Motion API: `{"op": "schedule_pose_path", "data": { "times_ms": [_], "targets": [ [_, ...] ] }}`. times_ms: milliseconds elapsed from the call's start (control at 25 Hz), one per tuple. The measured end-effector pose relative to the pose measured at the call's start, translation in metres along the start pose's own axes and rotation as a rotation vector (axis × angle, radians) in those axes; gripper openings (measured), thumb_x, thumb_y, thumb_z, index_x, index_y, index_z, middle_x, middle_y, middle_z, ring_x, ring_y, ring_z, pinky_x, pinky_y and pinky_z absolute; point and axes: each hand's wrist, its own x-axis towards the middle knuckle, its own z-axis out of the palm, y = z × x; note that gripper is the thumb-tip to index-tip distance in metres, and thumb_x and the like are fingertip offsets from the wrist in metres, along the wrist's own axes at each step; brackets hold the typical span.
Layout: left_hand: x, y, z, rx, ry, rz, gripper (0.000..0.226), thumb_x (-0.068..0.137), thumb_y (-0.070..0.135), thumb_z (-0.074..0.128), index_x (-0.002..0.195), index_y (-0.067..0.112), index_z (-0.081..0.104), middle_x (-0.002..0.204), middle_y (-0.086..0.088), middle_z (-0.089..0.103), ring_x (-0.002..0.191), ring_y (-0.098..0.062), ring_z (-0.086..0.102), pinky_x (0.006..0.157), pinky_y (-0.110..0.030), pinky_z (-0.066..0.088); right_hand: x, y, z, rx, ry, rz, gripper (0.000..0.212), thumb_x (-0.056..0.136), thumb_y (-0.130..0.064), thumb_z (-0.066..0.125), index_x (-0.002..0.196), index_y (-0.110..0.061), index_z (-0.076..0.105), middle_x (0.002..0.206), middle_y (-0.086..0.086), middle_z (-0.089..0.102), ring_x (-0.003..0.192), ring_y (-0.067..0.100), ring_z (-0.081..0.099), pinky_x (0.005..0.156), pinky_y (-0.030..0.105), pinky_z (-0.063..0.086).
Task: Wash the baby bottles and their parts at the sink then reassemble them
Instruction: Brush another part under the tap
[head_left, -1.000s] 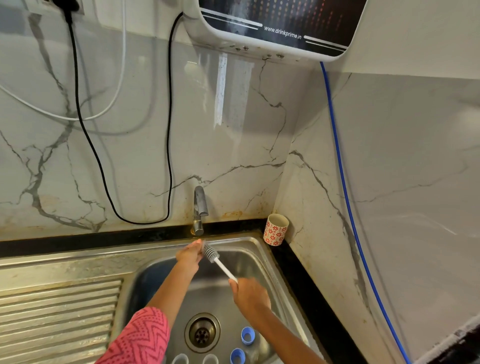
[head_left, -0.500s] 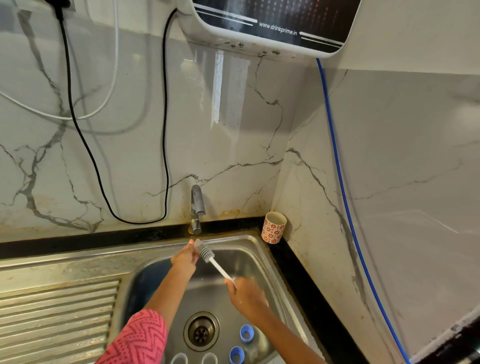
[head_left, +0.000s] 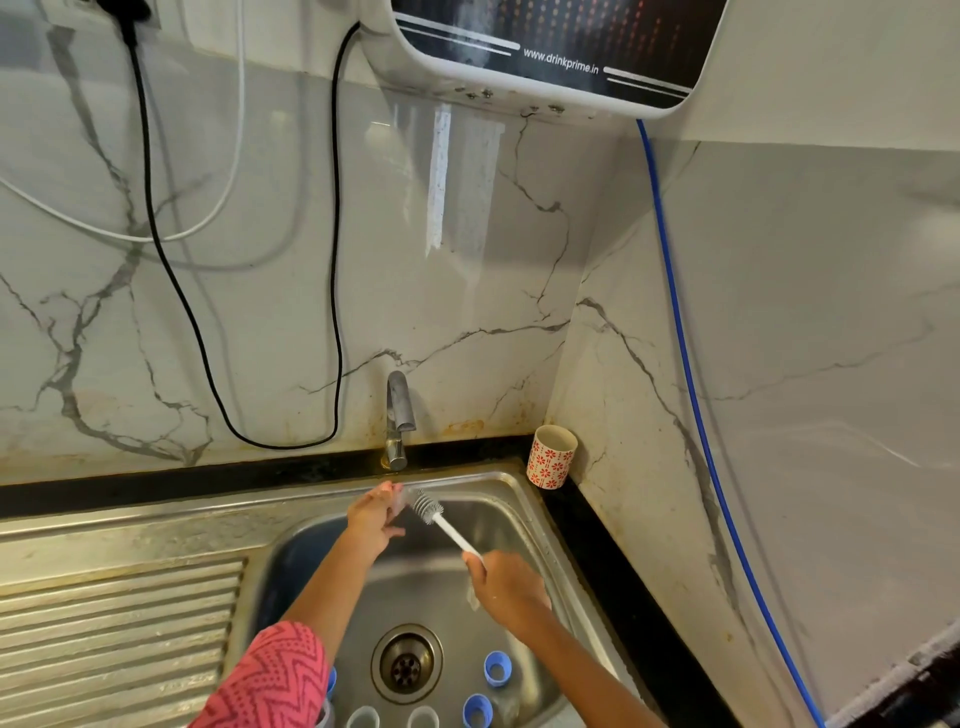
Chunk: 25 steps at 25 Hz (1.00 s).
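Bottle brush (head_left: 429, 510) handle in right hand (head_left: 506, 590) closed grip; left hand (head_left: 374, 517) pinches clear part.

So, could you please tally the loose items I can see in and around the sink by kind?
Blue rings: 2
Clear parts at bottom edge: 2
Brush: 1
Cup: 1
Total: 6
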Motion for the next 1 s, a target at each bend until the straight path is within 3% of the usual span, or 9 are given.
{"op": "schedule_pose_path", "data": {
  "times_ms": [280, 320, 400, 480, 560, 680, 800, 920, 1000],
  "targets": [
    [-0.007, -0.01, 0.0, 0.069, -0.206, -0.046, 0.033, 0.095, -0.008, 0.037, 0.127, -0.011, 0.042, 0.124, -0.026, 0.052, 0.12, -0.033, 0.051, 0.103, -0.042, 0.04, -0.002, 0.006, 0.006, 0.088, -0.04, 0.057, 0.053, 0.1, -0.047, 0.028, 0.104, -0.007, 0.064, 0.1, 0.011, 0.065, 0.094, 0.026, 0.062, 0.076, 0.03, 0.045],
    [-0.007, -0.011, -0.003, 0.127, -0.204, -0.038, 0.028, 0.096, -0.004, 0.041, 0.122, -0.012, 0.047, 0.117, -0.025, 0.055, 0.111, -0.031, 0.056, 0.098, -0.039, 0.045, -0.001, 0.009, 0.006, 0.109, -0.048, 0.06, 0.053, 0.1, -0.047, 0.029, 0.103, -0.007, 0.064, 0.095, 0.01, 0.064, 0.09, 0.025, 0.061, 0.076, 0.03, 0.045],
    [-0.008, -0.011, -0.008, 0.192, -0.182, -0.011, 0.024, 0.097, 0.013, 0.046, 0.105, -0.007, 0.056, 0.102, -0.02, 0.06, 0.094, -0.023, 0.061, 0.073, -0.026, 0.051, 0.0, 0.012, 0.002, 0.144, -0.035, 0.073, 0.054, 0.1, -0.047, 0.028, 0.102, -0.008, 0.066, 0.087, 0.007, 0.06, 0.081, 0.02, 0.055, 0.073, 0.029, 0.045],
    [-0.009, -0.012, -0.01, 0.221, -0.163, 0.013, 0.029, 0.098, 0.027, 0.043, 0.099, 0.001, 0.056, 0.089, -0.016, 0.062, 0.078, -0.017, 0.059, 0.051, -0.017, 0.042, -0.001, 0.012, 0.001, 0.127, -0.029, 0.057, 0.052, 0.1, -0.047, 0.029, 0.091, -0.011, 0.066, 0.078, 0.004, 0.058, 0.077, 0.018, 0.053, 0.069, 0.028, 0.043],
    [-0.009, -0.014, -0.007, 0.328, -0.127, 0.045, 0.037, 0.1, 0.035, 0.035, 0.095, 0.004, 0.056, 0.076, -0.012, 0.06, 0.058, -0.011, 0.044, 0.04, -0.014, 0.036, -0.004, 0.009, 0.003, 0.103, -0.038, 0.023, 0.05, 0.1, -0.046, 0.03, 0.071, -0.016, 0.057, 0.065, -0.001, 0.05, 0.073, 0.019, 0.052, 0.064, 0.027, 0.04],
    [-0.011, -0.016, 0.002, 0.544, -0.114, 0.089, 0.048, 0.101, 0.043, 0.023, 0.084, 0.009, 0.051, 0.064, -0.002, 0.043, 0.052, -0.009, 0.03, 0.043, -0.018, 0.028, -0.008, 0.005, 0.005, 0.094, 0.001, 0.014, 0.053, 0.1, -0.046, 0.029, 0.088, -0.009, 0.063, 0.077, 0.004, 0.055, 0.077, 0.022, 0.055, 0.067, 0.027, 0.04],
    [-0.013, -0.016, 0.009, 0.599, -0.138, 0.099, 0.054, 0.098, 0.054, 0.017, 0.075, 0.014, 0.044, 0.061, 0.0, 0.034, 0.053, -0.01, 0.027, 0.047, -0.022, 0.026, -0.01, 0.001, 0.003, 0.04, 0.031, 0.004, 0.054, 0.1, -0.048, 0.027, 0.1, -0.009, 0.064, 0.088, 0.007, 0.061, 0.086, 0.023, 0.061, 0.076, 0.029, 0.046],
    [-0.004, -0.02, 0.01, 0.543, 0.039, 0.237, 0.046, 0.103, 0.037, 0.02, 0.081, 0.008, 0.049, 0.066, -0.005, 0.042, 0.063, -0.02, 0.04, 0.063, -0.038, 0.046, -0.008, -0.003, -0.001, -0.058, 0.033, 0.019, 0.054, 0.101, -0.048, 0.024, 0.109, -0.01, 0.062, 0.105, 0.008, 0.066, 0.098, 0.024, 0.062, 0.08, 0.031, 0.046],
    [-0.002, -0.022, 0.007, 0.511, 0.083, 0.277, 0.045, 0.103, 0.028, 0.019, 0.072, 0.008, 0.045, 0.064, -0.007, 0.042, 0.06, -0.02, 0.039, 0.058, -0.033, 0.041, -0.004, 0.003, -0.004, -0.093, 0.045, 0.079, 0.054, 0.101, -0.047, 0.023, 0.116, -0.011, 0.061, 0.111, 0.009, 0.065, 0.103, 0.024, 0.062, 0.083, 0.031, 0.047]
  ]
}}
